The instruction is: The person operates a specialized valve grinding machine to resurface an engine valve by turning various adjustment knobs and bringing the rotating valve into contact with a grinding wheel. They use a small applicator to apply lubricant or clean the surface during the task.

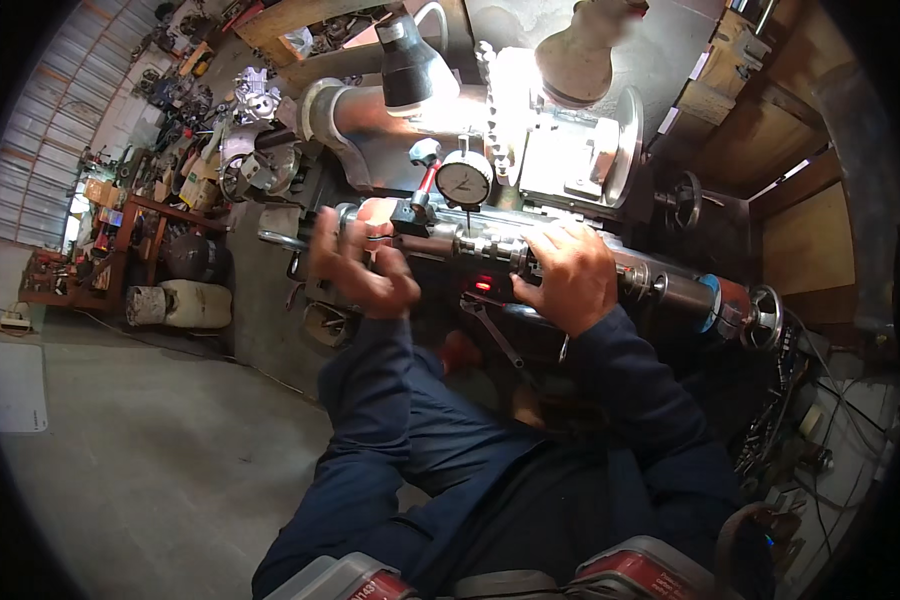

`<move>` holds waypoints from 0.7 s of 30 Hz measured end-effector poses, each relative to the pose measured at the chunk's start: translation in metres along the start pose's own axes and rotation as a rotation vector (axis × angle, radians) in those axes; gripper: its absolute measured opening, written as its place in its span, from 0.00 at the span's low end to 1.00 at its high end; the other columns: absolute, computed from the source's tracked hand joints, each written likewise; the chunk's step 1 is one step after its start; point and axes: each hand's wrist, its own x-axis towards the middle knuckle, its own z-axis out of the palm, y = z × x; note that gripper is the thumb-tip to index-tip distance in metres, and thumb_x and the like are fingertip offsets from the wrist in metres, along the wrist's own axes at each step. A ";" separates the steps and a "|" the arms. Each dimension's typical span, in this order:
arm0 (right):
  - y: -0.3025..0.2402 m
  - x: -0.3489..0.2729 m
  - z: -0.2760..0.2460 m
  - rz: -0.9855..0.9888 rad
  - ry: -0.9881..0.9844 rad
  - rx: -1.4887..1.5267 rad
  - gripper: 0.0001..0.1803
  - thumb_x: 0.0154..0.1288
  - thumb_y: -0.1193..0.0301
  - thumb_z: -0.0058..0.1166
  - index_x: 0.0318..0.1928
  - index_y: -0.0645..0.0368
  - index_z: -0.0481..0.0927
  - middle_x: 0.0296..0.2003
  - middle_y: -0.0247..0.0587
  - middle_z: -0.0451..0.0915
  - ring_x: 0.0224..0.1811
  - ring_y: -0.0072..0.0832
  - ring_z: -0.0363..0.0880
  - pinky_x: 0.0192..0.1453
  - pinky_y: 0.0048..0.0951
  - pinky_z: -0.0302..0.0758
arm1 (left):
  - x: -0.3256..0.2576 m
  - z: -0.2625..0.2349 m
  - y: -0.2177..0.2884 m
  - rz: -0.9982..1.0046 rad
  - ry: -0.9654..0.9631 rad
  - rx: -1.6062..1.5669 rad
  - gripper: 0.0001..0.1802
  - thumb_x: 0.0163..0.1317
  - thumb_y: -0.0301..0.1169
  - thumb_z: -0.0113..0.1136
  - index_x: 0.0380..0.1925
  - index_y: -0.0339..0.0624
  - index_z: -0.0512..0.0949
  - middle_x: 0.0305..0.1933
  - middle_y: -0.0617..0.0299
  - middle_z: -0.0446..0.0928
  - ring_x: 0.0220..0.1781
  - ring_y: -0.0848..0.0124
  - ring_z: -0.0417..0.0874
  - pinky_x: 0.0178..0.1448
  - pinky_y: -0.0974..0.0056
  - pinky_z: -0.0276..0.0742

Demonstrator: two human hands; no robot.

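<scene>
A stepped metal shaft (482,246) lies across a lathe-like machine in front of me. Over it stands a round dial gauge (464,180), its thin probe pointing down at the shaft. My right hand (576,276) rests on the shaft's right part with its fingers curled over it; what lies under the palm is hidden. Slightly blurred, my left hand (368,268) is held up near the shaft's left end, fingers apart and nothing in them. Beside the gauge is a red-handled holder (425,182). Below the shaft hangs a combination wrench (494,332).
A black work lamp (406,68) hangs over the machine, its light glaring on the metal behind. A handwheel (766,318) is at the machine's right end. Machine parts clutter the shelves at far left. A pale plastic canister (198,304) lies on the floor.
</scene>
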 end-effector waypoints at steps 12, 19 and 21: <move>0.000 -0.005 -0.011 0.009 -0.096 -0.017 0.32 0.43 0.62 0.69 0.50 0.60 0.77 0.47 0.47 0.78 0.54 0.42 0.75 0.59 0.40 0.70 | 0.052 -0.013 -0.130 -0.660 -0.891 -0.048 0.20 0.66 0.38 0.41 0.36 0.37 0.80 0.33 0.51 0.81 0.35 0.63 0.79 0.42 0.62 0.74; 0.005 -0.062 -0.083 0.120 0.106 0.064 0.35 0.56 0.64 0.64 0.63 0.64 0.68 0.60 0.53 0.71 0.64 0.47 0.68 0.68 0.43 0.63 | 0.012 -0.006 -0.095 -0.945 -0.003 -1.521 0.23 0.49 0.27 0.59 0.49 0.40 0.72 0.50 0.60 0.76 0.55 0.68 0.77 0.52 0.59 0.79; 0.015 -0.092 -0.108 0.217 0.167 -0.003 0.31 0.59 0.68 0.61 0.62 0.64 0.69 0.59 0.53 0.73 0.63 0.47 0.70 0.67 0.41 0.65 | 0.016 -0.004 -0.108 -1.151 -0.100 -1.540 0.17 0.48 0.26 0.57 0.41 0.42 0.72 0.42 0.63 0.75 0.47 0.68 0.78 0.46 0.60 0.80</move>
